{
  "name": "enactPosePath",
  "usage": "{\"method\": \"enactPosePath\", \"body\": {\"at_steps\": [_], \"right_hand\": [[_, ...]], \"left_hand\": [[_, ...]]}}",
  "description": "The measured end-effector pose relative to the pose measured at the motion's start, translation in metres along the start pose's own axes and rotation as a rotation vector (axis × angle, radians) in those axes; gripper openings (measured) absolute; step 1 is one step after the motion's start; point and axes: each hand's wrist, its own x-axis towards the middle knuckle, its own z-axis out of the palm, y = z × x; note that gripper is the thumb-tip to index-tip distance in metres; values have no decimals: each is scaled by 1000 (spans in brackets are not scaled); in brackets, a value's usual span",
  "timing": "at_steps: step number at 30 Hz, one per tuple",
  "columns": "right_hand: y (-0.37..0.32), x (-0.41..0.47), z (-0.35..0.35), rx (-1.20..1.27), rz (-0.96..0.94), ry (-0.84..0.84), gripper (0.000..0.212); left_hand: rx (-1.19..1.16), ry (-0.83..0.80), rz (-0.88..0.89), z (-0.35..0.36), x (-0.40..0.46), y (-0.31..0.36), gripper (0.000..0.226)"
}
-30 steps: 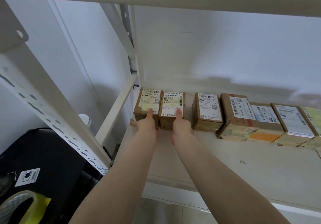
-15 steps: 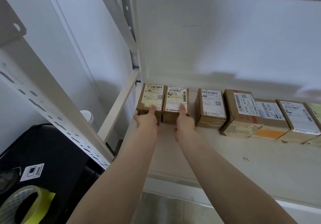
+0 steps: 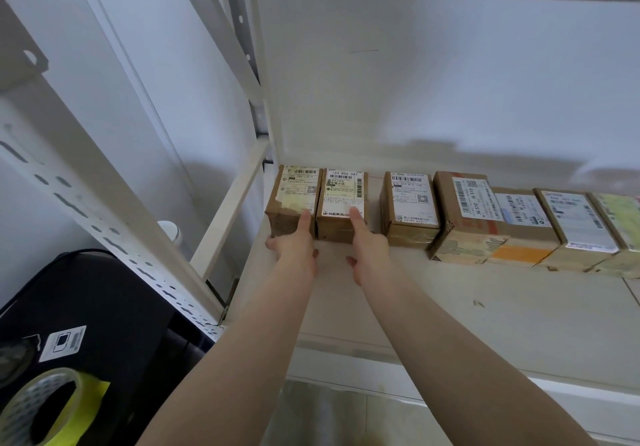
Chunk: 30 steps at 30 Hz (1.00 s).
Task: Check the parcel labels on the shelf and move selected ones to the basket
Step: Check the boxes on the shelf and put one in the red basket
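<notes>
A row of brown cardboard parcels with white labels stands along the back of the white shelf (image 3: 450, 307). My left hand (image 3: 294, 248) rests against the front of the leftmost parcel (image 3: 294, 192), its index finger lying on the torn lower edge of the label. My right hand (image 3: 369, 251) touches the second parcel (image 3: 341, 192), index finger on the bottom of its label, thumb on the shelf board. Neither parcel is lifted. A gap separates these two from the third parcel (image 3: 410, 203). No basket is in view.
More labelled parcels (image 3: 464, 210) continue to the right edge. A perforated white upright (image 3: 86, 203) and a side rail (image 3: 235, 203) bound the shelf on the left. Below left sit a black case (image 3: 104, 307), a tape roll (image 3: 52, 407) and a white container (image 3: 171, 231).
Both hands stay on the same two parcels. The view has shifted slightly, so the row sits a little higher in frame; the parcels have not visibly moved.
</notes>
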Motion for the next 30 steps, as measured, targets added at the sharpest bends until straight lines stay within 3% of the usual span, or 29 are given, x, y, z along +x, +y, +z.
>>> {"method": "enactPosePath", "body": {"at_steps": [2, 8, 12, 16, 19, 22, 30], "right_hand": [[3, 5, -13, 43, 44, -12, 84], [-1, 5, -54, 137, 106, -82, 81], [-15, 8, -68, 264, 145, 37, 82], [-25, 9, -71, 403, 160, 17, 71], [-31, 18, -75, 406, 136, 2, 57], [-33, 30, -79, 415, 146, -24, 57], [-24, 46, -82, 384, 149, -59, 60]], "left_hand": [[34, -13, -31, -1, -5, -10, 88], [232, -237, -184, 23, -44, -38, 87], [290, -397, -227, 49, -71, -42, 87], [243, -410, -211, 76, -78, -42, 82], [226, -390, -205, 94, -69, -50, 94], [230, -337, -191, 111, -50, -63, 97], [292, -333, -86, 118, -65, -60, 59]]}}
